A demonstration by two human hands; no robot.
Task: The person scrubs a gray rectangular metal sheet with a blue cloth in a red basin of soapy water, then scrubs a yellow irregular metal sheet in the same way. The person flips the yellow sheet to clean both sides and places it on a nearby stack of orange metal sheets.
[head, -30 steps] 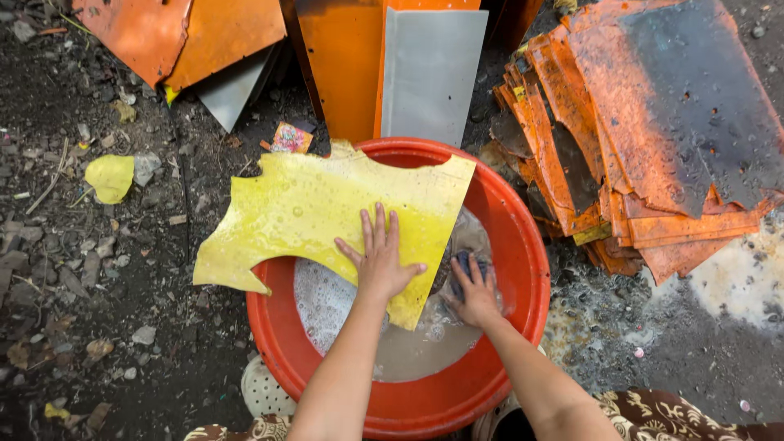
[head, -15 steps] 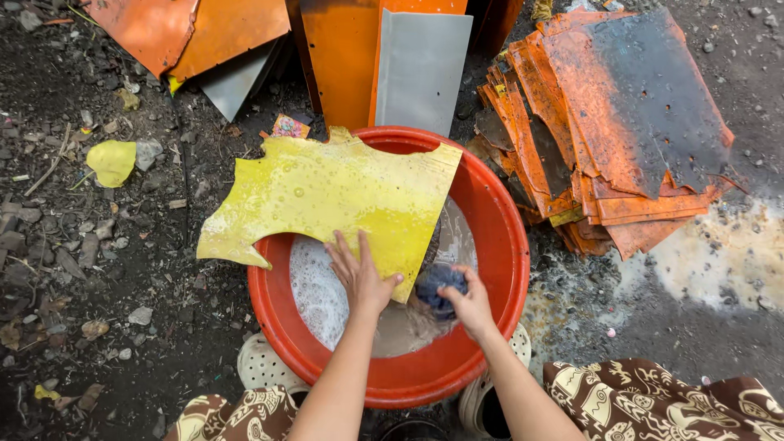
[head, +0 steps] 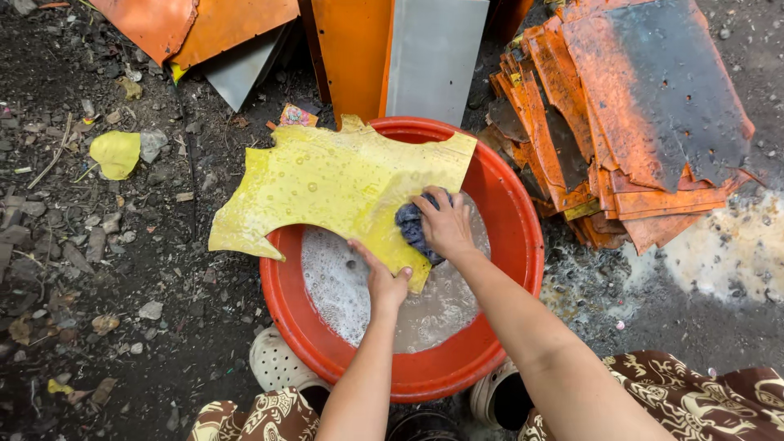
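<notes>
resting across the red basin (head: 523, 245) of soapy water: yellow sheet (head: 327, 184). left hand (head: 384, 282) closed on its near edge to steady it; right hand (head: 445, 224) pressing a dark cloth (head: 411, 229) flat on top, fingers curled over it.

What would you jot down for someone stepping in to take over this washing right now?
Left hand: grips the near edge of the yellow sheet.
Right hand: presses a dark blue cloth on the sheet.
The sheet lies across the red basin of soapy water, wet and beaded.
Orange sheets are stacked to the right.
Left: judging by the stack, more sheets may wait.
</notes>
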